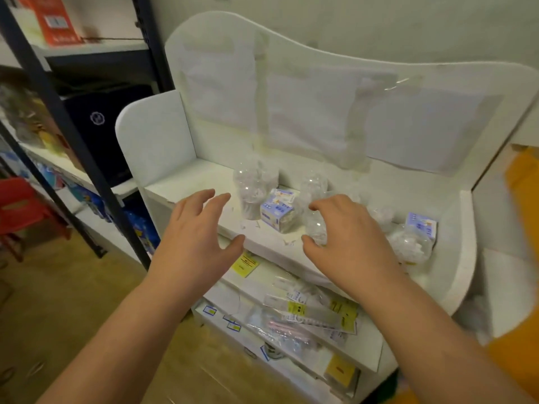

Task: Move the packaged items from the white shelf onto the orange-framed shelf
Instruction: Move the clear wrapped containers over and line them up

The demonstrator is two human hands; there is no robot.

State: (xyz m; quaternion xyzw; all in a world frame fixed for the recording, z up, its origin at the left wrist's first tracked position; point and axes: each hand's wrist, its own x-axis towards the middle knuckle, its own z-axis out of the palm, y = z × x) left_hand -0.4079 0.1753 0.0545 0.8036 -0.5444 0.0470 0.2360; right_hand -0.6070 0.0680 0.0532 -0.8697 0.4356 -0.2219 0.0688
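I see crinkly clear packets on the matte white shelf; both left hand and right hand spread, empty; dark rack at nine o'clock.

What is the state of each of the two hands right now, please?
Left hand: open, fingers spread, holding nothing, above the front edge of the white shelf.
Right hand: open, fingers loosely bent over a clear package; a grip cannot be seen.

- Dark metal rack, standing on the left.
- Red box on the rack's top shelf.
- Black bag inside the rack, lower down.
- Red stool left of the rack.
- Wooden floor under the rack.
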